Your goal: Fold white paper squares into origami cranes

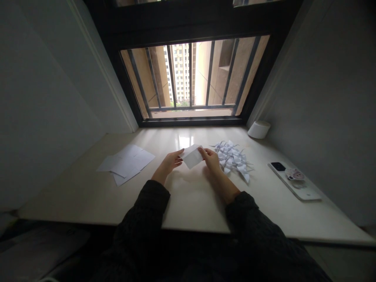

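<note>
A small white sheet of paper [192, 157] is held up between my two hands, a little above the pale sill. My left hand [172, 161] pinches its left corner, thumb on top. At the right corner, my right hand [210, 157] grips the paper between thumb and fingers. Just beyond my right hand lies a heap of folded white paper cranes [233, 156], with thin points sticking out. Off to the left, flat white paper sheets [129, 161] overlap in a loose stack.
On the right, a white phone [305, 192] with a round decorated grip lies face down. A white rounded object [259, 129] stands in the back right corner. The stone sill [194, 207] ends at a front edge near me; a barred window [190, 78] closes the back.
</note>
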`<state>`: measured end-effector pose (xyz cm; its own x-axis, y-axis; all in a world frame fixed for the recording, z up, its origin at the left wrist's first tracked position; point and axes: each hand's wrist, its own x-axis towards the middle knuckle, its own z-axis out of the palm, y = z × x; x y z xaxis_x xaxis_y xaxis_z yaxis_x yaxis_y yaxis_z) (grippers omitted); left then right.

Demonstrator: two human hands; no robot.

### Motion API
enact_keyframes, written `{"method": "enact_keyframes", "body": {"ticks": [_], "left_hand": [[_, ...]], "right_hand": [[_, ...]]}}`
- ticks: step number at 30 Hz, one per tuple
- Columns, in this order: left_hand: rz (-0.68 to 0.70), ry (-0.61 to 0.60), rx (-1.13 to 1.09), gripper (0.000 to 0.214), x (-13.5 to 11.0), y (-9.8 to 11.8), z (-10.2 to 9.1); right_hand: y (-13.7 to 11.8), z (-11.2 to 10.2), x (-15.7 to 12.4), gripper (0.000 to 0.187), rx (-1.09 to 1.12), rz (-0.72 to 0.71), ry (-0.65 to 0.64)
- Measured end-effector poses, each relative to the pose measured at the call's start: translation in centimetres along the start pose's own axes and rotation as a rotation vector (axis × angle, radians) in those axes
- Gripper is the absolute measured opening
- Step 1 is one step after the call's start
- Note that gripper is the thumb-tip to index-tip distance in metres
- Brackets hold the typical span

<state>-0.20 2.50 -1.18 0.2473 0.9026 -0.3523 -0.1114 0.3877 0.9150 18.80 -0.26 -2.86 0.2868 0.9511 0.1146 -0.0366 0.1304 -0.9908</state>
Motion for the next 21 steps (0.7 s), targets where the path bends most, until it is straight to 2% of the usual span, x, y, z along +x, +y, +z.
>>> {"method": "enact_keyframes", "body": {"ticks": [3, 6, 9, 14, 21], "left_hand": [[0.010, -0.023, 0.014, 0.039, -0.2, 0.1, -0.1], [0.007, -0.060, -0.011, 0.040, -0.3, 0.1, 0.0], [0.037, -0.016, -0.105, 0.039, -0.3, 0.0, 0.3], [0.092, 0.037, -0.237, 0.034, 0.0, -0.5, 0.7], [0.140, -0.018, -0.239, 0.037, -0.4, -1.2, 1.4]], "right_hand": [[0.0, 0.0, 0.1, 0.046, 0.060, 0.036, -0.022], [-0.2, 0.2, 0.0, 0.046, 0.222, 0.153, -0.047], [-0.5, 0.3, -0.2, 0.044, 0.271, 0.255, -0.105], [-0.6, 0.7, -0.9, 0.038, 0.191, 0.232, -0.225], [-0.4, 1.2, -1.3, 0.035, 0.216, 0.229, -0.248]]}}
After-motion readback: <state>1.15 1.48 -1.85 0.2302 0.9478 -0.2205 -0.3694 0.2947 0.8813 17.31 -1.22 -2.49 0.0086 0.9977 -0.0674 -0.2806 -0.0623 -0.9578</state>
